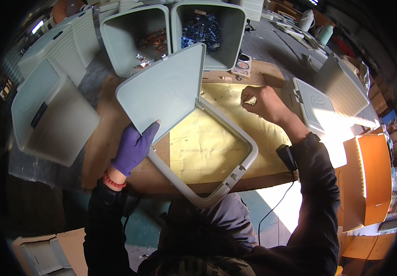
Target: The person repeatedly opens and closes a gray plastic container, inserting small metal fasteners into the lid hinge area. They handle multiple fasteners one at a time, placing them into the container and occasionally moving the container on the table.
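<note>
My left hand (135, 146), in a purple glove with bare fingertips, grips a pale grey-green bin lid (164, 89) by its near left edge. The lid stands raised from a square rim frame (229, 120), and the two meet at a hinge near the middle of the table. The frame's near corner juts past the table edge over my lap. My right hand (263, 103) is bare and hovers right of the hinge, apart from the lid. Its thumb and fingers are pinched together; anything between them is too small to name.
Beyond the lid, two tipped bins hold copper-coloured metal pieces (155, 42) and dark plastic parts (201, 32). Lidded bins stand left (56, 115) and right (311, 103). Yellow sheeting (207, 152) covers cardboard. A black device (286, 157) with a cord sits by my right forearm.
</note>
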`<state>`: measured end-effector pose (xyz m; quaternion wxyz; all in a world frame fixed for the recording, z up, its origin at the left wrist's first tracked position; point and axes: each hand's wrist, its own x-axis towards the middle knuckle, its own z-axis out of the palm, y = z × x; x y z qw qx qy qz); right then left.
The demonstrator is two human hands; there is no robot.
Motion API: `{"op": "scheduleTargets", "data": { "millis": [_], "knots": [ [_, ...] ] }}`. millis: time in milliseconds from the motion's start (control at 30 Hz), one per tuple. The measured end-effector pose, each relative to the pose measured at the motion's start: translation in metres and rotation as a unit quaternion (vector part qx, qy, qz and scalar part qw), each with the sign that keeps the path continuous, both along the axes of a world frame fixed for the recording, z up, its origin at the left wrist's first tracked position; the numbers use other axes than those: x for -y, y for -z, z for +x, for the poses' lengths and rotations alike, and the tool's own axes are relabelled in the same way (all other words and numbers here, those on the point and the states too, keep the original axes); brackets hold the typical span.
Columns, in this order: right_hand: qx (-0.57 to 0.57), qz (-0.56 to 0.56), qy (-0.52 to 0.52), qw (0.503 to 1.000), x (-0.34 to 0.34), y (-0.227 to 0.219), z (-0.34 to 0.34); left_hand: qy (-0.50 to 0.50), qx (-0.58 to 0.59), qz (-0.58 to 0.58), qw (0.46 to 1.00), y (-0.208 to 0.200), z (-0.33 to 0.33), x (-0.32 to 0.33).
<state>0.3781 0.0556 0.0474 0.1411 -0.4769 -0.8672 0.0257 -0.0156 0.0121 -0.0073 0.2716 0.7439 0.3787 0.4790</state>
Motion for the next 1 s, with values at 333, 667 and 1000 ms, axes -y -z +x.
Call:
{"op": "scheduleTargets", "data": {
  "millis": [333, 667, 1000],
  "knots": [
    [0.149, 0.177, -0.216, 0.949, 0.014, -0.013, -0.062, 0.003, 0.007, -0.03, 1.0, 0.002, -0.001, 0.0],
    [-0.245, -0.007, -0.062, 0.968, -0.022, 0.024, -0.096, -0.001, 0.015, -0.032, 0.999, 0.002, 0.001, 0.001],
    [-0.276, -0.045, 0.005, 0.96, -0.023, 0.032, -0.098, -0.01, -0.003, -0.03, 0.999, -0.001, 0.001, 0.002]
  ]
}}
